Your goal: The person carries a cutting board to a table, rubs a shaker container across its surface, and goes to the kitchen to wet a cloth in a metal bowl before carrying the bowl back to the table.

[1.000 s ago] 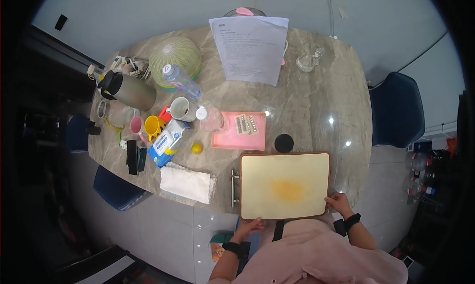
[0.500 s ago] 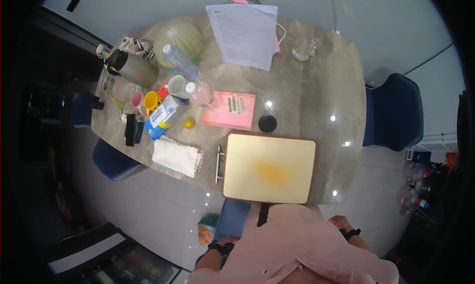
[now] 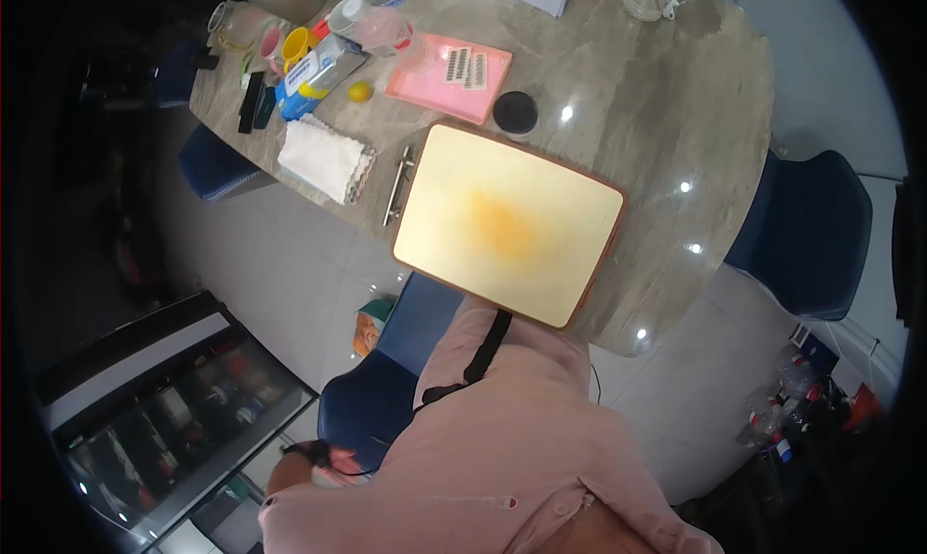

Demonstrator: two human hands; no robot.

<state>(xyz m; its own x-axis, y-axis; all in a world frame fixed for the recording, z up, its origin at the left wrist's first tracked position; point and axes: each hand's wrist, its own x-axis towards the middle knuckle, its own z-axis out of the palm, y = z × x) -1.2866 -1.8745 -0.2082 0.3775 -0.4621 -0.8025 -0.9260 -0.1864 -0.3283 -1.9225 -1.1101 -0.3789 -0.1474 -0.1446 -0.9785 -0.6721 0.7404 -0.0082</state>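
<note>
Cannot tell the grip as wide, narrow or holding on the blurred left hand (image 3: pixel 338 460), seen in the head view near the blue chair (image 3: pixel 359 409), nor on the right hand, out of view. Found the cream board (image 3: pixel 483 264) lying at the near edge of the table (image 3: pixel 666 149), brown-rimmed, orange-stained at mid-face, well apart from the left hand. Noted the metal handle (image 3: pixel 397 187) just beside its left side, the black disc (image 3: pixel 516 113) and pink tray (image 3: pixel 430 76) past its far edge.
</note>
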